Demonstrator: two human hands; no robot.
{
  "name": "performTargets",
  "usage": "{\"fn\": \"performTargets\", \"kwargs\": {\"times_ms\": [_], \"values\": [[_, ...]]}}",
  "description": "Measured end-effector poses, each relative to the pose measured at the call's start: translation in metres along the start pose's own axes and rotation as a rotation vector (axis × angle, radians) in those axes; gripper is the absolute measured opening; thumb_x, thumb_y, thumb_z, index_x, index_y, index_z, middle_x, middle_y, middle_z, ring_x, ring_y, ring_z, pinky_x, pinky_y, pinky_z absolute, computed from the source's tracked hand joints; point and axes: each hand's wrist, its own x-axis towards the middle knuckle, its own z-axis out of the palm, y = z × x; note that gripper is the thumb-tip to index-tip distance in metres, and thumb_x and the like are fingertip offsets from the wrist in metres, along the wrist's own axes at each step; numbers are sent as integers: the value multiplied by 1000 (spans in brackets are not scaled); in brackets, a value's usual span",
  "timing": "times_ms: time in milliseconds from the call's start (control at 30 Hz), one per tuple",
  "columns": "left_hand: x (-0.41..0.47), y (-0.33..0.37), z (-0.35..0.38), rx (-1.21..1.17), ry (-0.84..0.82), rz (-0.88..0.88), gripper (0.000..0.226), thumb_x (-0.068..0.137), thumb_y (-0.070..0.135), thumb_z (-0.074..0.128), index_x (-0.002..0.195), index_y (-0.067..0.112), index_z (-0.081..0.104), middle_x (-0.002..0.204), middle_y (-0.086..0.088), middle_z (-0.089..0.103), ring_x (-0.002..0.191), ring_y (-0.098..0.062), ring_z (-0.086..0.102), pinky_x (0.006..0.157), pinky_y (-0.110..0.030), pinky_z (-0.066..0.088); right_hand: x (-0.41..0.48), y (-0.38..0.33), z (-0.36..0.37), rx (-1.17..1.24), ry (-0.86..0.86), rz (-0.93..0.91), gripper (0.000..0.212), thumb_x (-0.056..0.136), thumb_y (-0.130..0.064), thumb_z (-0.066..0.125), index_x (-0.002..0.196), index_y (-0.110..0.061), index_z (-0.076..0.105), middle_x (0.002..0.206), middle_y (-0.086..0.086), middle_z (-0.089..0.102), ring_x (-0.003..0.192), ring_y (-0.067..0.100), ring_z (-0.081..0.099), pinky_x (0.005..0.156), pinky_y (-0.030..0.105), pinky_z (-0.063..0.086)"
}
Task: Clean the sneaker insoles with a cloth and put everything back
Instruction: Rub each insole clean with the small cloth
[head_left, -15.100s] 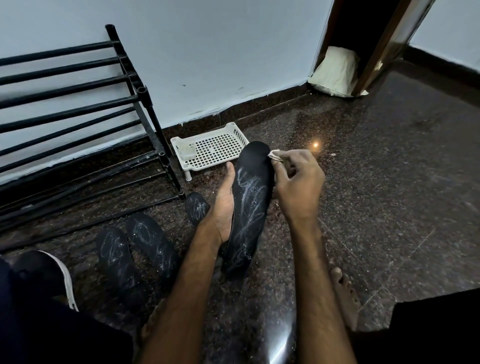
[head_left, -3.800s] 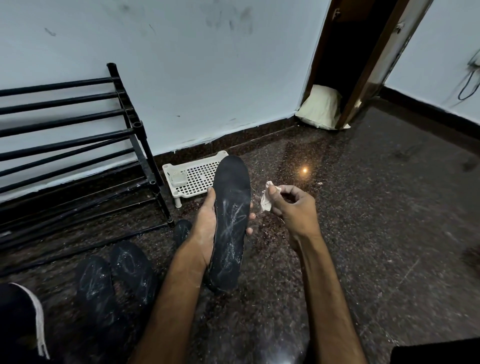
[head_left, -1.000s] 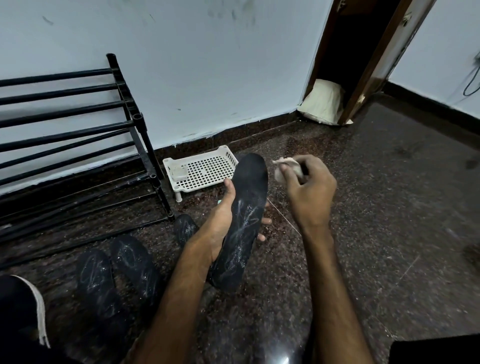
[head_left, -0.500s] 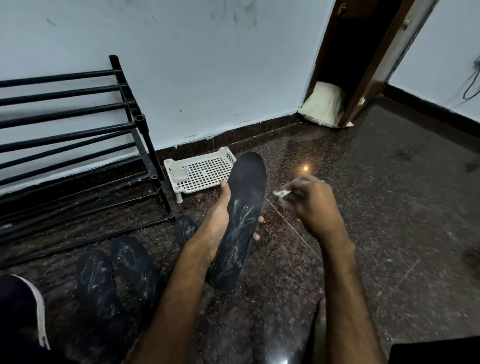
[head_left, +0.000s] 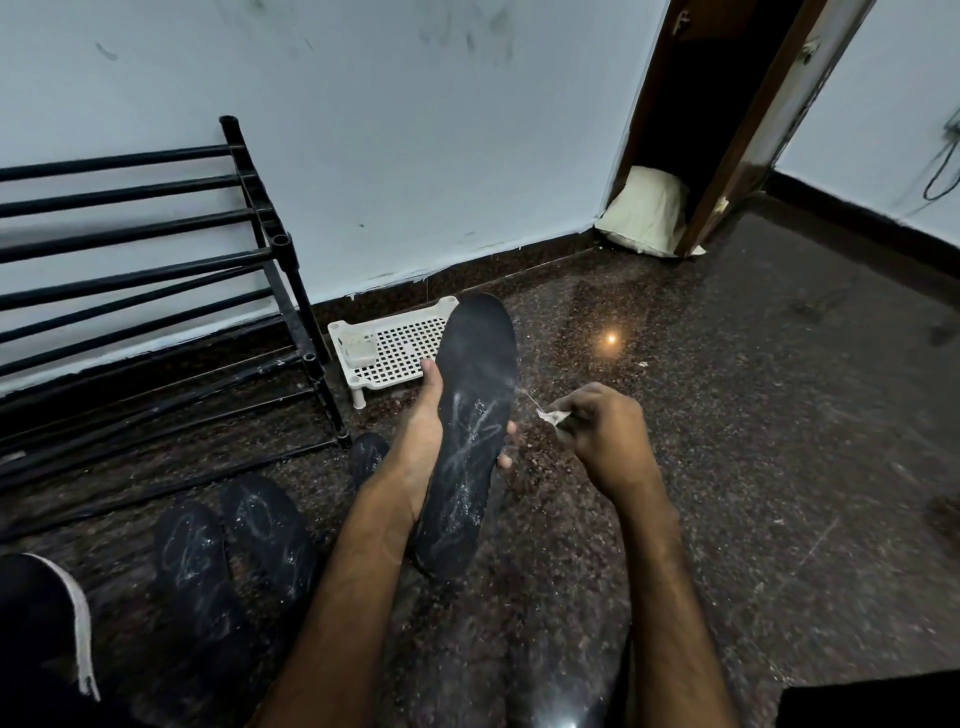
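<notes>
To wipe well, the cloth (head_left: 551, 417) should meet the insole (head_left: 470, 415) flat and stroke along its length with firm pressure while the left hand (head_left: 422, 452) braces it from behind. The white scuffs look thickest over the middle and near end. The left grip wraps the insole's edges, thumb on the left rim and fingertips showing at the right, holding it tilted above the floor (head_left: 727, 415). The right hand (head_left: 605, 441) pinches the small wadded cloth just right of the insole, not touching it. The insole is black, its far toe end cleaner-looking — three more streaked insoles (head_left: 193, 561) lie at near left.
</notes>
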Motion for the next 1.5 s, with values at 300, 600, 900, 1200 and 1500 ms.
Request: {"fn": "performTargets", "kwargs": {"times_ms": [300, 600, 900, 1200, 1500], "values": [[3, -6, 8, -21, -111, 21, 85, 90, 74, 22, 91, 12, 80, 82, -18, 68, 62, -29, 63, 54, -37, 56, 9, -62, -9, 158, 288, -267, 19, 86, -6, 71, 103, -13, 75, 103, -4, 67, 92, 4, 61, 85, 10, 49], [5, -4, 1, -147, -80, -14, 85, 90, 76, 28, 103, 7, 75, 86, -19, 69, 66, -30, 65, 58, -37, 57, -4, -15, 1, 48, 60, 221, 10, 87, -7, 70, 93, -13, 75, 86, -4, 71, 70, -1, 64, 72, 16, 54], [18, -10, -4, -401, 97, 7, 88, 98, 68, 25, 89, -4, 75, 86, -22, 70, 70, -31, 69, 62, -37, 60, -12, -42, 12, 584, -112, 408, 4, 89, -11, 70, 88, -10, 74, 81, 5, 75, 71, 16, 68, 74, 40, 58], [5, -7, 7, -379, -38, 84, 66, 98, 61, 38, 117, 4, 66, 99, -14, 68, 83, -25, 66, 81, -37, 54, -3, -85, 11, 0, 90, 7, 18, 91, -13, 67, 108, -11, 69, 106, -2, 65, 88, 3, 56, 86, 9, 41], [1, -10, 6, -404, -58, 163, 63, 101, 54, 37, 123, 2, 66, 126, -18, 64, 111, -26, 66, 100, -36, 51, -6, -104, 12, 208, -73, -206, 11, 85, -13, 72, 95, -11, 75, 95, -3, 70, 86, 6, 64, 83, 18, 51]]}}
